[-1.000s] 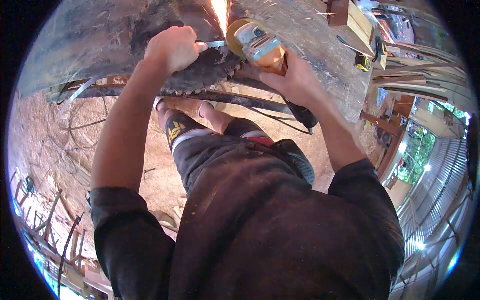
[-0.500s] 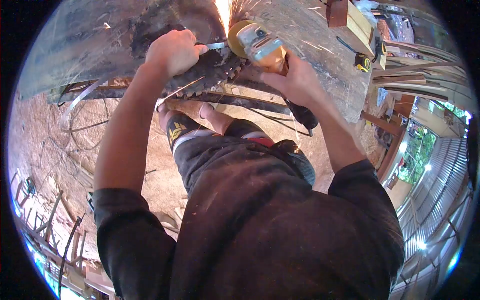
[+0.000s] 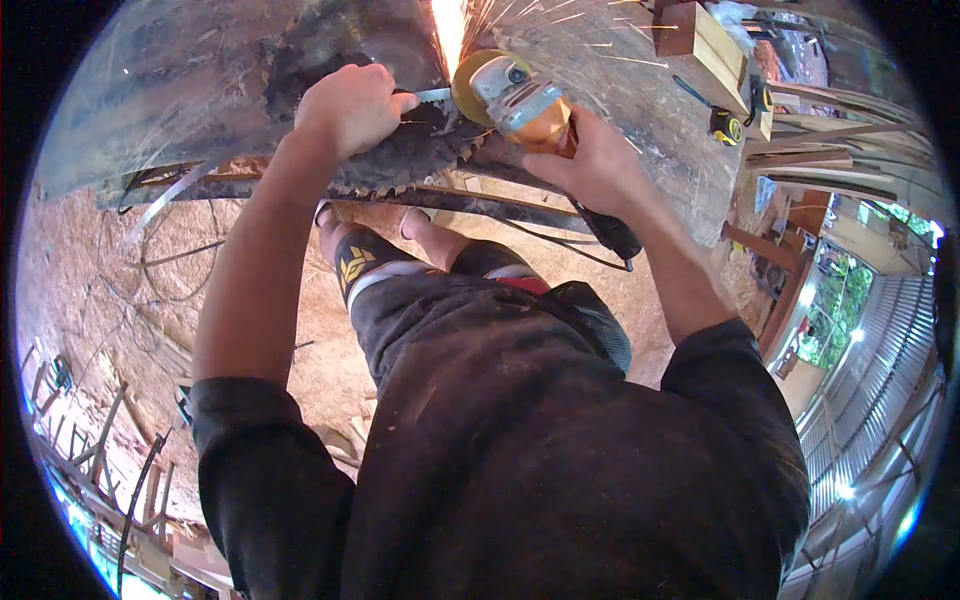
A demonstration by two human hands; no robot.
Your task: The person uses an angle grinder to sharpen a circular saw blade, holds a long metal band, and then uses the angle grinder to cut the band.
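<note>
As sparks [image 3: 450, 30] fan wider, left hand [image 3: 350, 105], right hand [image 3: 595, 160] still grip grinder [image 3: 515, 95]

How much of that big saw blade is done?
Hard to tell which teeth are finished. Right now the right hand holds the grinder on the blade, sparks flying, while the left hand grips a metal bar beside it. The near teeth look dark, so probably plenty remain.

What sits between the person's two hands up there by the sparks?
In the head view, the left hand pinches a thin metal strip that reaches the angle grinder gripped by the right hand; the toothed saw blade lies beneath.
</note>
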